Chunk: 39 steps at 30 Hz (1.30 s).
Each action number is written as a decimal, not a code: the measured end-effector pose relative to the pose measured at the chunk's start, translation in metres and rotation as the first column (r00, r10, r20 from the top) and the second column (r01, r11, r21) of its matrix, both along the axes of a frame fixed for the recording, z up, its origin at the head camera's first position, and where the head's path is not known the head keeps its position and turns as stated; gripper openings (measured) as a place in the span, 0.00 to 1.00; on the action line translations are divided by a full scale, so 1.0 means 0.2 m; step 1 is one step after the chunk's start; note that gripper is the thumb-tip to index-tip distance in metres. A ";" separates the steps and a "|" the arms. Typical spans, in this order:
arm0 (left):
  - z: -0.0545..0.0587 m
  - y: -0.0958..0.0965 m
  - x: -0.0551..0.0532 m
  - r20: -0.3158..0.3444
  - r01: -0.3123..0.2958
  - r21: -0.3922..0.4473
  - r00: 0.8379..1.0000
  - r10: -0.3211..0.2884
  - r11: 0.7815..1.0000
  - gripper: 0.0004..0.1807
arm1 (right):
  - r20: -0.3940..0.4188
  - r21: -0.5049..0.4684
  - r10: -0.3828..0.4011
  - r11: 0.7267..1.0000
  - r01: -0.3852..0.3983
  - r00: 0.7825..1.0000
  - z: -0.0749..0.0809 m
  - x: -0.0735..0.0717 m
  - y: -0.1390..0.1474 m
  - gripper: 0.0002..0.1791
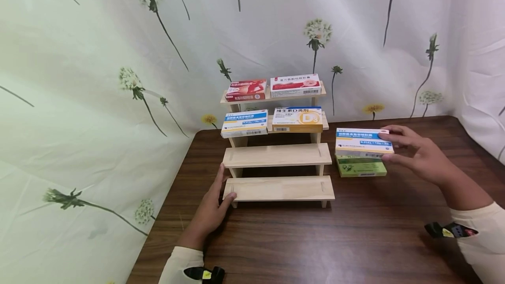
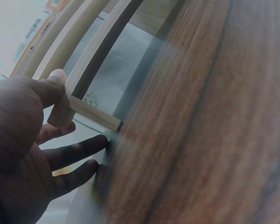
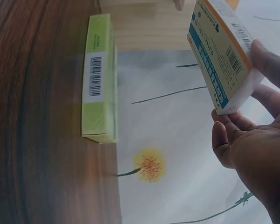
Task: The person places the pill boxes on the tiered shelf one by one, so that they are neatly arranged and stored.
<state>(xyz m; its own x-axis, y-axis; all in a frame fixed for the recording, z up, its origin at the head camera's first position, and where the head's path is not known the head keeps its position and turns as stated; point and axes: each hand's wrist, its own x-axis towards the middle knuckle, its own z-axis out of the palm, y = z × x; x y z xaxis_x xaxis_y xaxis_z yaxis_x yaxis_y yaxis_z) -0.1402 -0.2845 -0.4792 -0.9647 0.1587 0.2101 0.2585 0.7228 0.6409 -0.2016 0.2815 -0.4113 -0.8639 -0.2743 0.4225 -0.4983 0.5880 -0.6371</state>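
Note:
My right hand (image 1: pixel 420 152) pinches a blue-and-white medicine box (image 1: pixel 360 141) by its right end. In the right wrist view that box hangs apart from a green medicine box (image 3: pixel 95 79), which lies on the table. A four-step wooden display stand (image 1: pixel 278 189) is left of both boxes. At the stand's left end, my left hand (image 1: pixel 211 207) grips the lowest step, thumb at its front edge and index finger along its side. The left wrist view shows the other fingers (image 2: pixel 79 156) spread below the board, near the tabletop.
On the top step lie a red box (image 1: pixel 246 90) and a white-and-red box (image 1: pixel 296 86). The second step bears another blue-and-white box (image 1: pixel 244 123) and a vitamin D box (image 1: pixel 297 120). A dandelion-print cloth (image 1: pixel 268 25) hangs behind the dark wooden table (image 1: pixel 276 244).

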 end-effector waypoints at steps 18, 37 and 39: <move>-0.01 -0.01 0.00 -0.003 -0.007 0.003 1.000 0.007 1.000 0.50 | -0.081 0.007 0.146 0.989 -0.146 0.986 0.05 0.09 -0.13 0.35; 0.01 0.00 0.01 0.002 0.000 0.004 1.000 0.000 1.000 0.49 | -0.081 -0.085 0.306 0.946 -0.312 0.949 0.05 0.07 -0.36 0.35; 0.01 0.01 0.00 0.002 0.001 0.003 1.000 -0.001 1.000 0.49 | -0.080 -0.106 0.321 0.939 -0.328 0.944 0.04 0.07 -0.40 0.34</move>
